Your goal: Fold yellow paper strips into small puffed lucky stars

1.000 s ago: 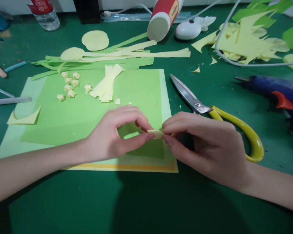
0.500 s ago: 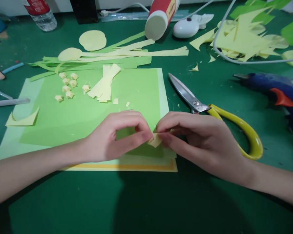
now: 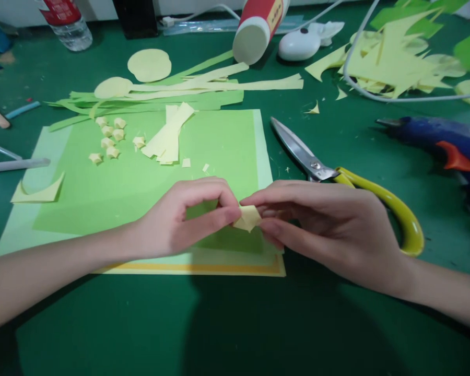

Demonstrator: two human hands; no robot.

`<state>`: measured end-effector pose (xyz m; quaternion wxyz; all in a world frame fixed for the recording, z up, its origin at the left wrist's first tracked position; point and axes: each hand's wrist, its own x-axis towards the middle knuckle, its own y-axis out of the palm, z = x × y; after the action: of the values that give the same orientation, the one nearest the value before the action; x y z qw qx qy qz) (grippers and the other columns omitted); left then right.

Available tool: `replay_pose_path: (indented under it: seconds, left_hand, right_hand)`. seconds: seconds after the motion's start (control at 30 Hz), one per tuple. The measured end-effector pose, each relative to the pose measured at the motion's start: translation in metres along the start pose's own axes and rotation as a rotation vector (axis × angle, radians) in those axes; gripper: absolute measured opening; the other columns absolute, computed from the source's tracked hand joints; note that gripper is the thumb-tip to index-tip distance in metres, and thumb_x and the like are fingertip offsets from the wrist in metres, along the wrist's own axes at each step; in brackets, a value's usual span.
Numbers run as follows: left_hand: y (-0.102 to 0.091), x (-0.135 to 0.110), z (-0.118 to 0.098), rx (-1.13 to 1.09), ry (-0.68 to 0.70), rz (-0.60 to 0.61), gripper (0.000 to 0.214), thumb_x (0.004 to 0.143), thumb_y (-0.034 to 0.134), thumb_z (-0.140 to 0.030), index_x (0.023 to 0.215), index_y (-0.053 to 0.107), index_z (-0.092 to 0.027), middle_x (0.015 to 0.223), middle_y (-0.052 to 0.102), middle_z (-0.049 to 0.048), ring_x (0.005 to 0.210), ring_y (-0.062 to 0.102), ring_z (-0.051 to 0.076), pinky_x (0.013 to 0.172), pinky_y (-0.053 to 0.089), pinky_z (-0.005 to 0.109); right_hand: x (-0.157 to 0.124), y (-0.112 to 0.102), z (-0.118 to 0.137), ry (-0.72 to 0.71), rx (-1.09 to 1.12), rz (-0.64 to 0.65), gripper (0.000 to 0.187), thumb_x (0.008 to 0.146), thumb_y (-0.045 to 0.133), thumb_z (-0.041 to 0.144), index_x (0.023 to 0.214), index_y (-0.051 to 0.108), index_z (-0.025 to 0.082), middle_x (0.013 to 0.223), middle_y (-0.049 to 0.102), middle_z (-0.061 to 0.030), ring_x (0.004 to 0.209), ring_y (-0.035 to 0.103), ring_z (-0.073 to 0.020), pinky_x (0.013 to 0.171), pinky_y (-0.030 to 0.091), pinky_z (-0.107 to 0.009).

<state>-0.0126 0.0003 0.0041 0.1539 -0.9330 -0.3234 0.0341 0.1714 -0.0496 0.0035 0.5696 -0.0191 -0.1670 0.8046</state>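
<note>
A small folded yellow paper piece [image 3: 248, 217] is pinched between my two hands just above the stack of green paper sheets [image 3: 113, 183]. My left hand [image 3: 180, 219] grips it from the left with thumb and forefinger closed. From the right, my right hand [image 3: 329, 230] holds it with fingertips pressed together. Several finished little yellow paper stars [image 3: 107, 138] lie on the green sheet's far left, beside a bundle of short yellow strips [image 3: 168, 137].
Scissors with yellow handles [image 3: 344, 180] lie just beyond my right hand. A blue glue gun [image 3: 442, 143] rests at far right. Long green and yellow strips [image 3: 188, 89], paper discs [image 3: 149, 65], a glue bottle [image 3: 256, 28], a water bottle [image 3: 66, 21] and yellow scraps [image 3: 391, 62] lie at the back.
The folded yellow piece has been turned between my fingertips and now shows a broader face. Both hands have shifted slightly left, staying together.
</note>
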Motion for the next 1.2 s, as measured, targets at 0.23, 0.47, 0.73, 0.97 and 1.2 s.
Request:
replay_pose_path:
  seconds: [0.23,0.47,0.73,0.97,1.2]
  left_hand:
    - [-0.0003,-0.0011,-0.0015,-0.046,-0.073,-0.030,0.015,0.084,0.048,-0.021,0.073,0.055,-0.014,0.070,0.054,-0.0017,0.065,0.051,0.007,0.060,0.041,0.017]
    - [0.0018,-0.0008,0.0004,-0.221,-0.088,-0.014,0.013,0.083,0.051,-0.023,0.072,0.054,-0.016,0.071,0.053,-0.0013,0.066,0.052,0.007,0.060,0.043,0.018]
    - [0.0040,-0.0016,0.0045,-0.321,-0.104,-0.003,0.013,0.083,0.051,-0.025,0.073,0.055,-0.017,0.074,0.052,-0.0014,0.069,0.053,0.008,0.063,0.044,0.019]
    - [0.0050,-0.0049,0.0024,-0.014,0.179,-0.085,0.017,0.088,0.041,-0.017,0.077,0.054,-0.015,0.075,0.055,0.0012,0.072,0.053,0.009,0.064,0.044,0.020]
    - [0.0018,-0.0042,0.0019,0.418,0.486,-0.263,0.014,0.077,0.054,-0.008,0.086,0.055,-0.019,0.086,0.062,0.0039,0.081,0.056,0.014,0.071,0.044,0.028]
  right_hand:
    - [0.0003,-0.0022,-0.0011,-0.141,-0.158,-0.033,0.029,0.074,0.060,0.007,0.096,0.065,0.026,0.071,0.065,0.0030,0.057,0.057,-0.0049,0.049,0.048,-0.012]
    - [0.0004,-0.0020,-0.0013,-0.155,-0.189,-0.056,0.033,0.072,0.060,0.003,0.093,0.067,0.028,0.072,0.067,0.0027,0.059,0.060,-0.0085,0.053,0.051,-0.018]
    - [-0.0001,-0.0018,-0.0032,-0.168,-0.162,-0.046,0.034,0.071,0.061,0.003,0.095,0.067,0.028,0.071,0.064,0.0020,0.056,0.056,-0.0078,0.051,0.049,-0.019]
    - [0.0006,-0.0058,0.0015,-0.133,-0.017,0.020,0.034,0.073,0.060,0.003,0.098,0.066,0.026,0.063,0.059,0.0022,0.051,0.055,-0.0067,0.047,0.048,-0.017]
    - [0.0006,-0.0072,-0.0064,0.086,0.285,0.106,0.025,0.079,0.056,0.014,0.096,0.066,0.029,0.070,0.057,0.0020,0.047,0.055,-0.0046,0.041,0.048,-0.014]
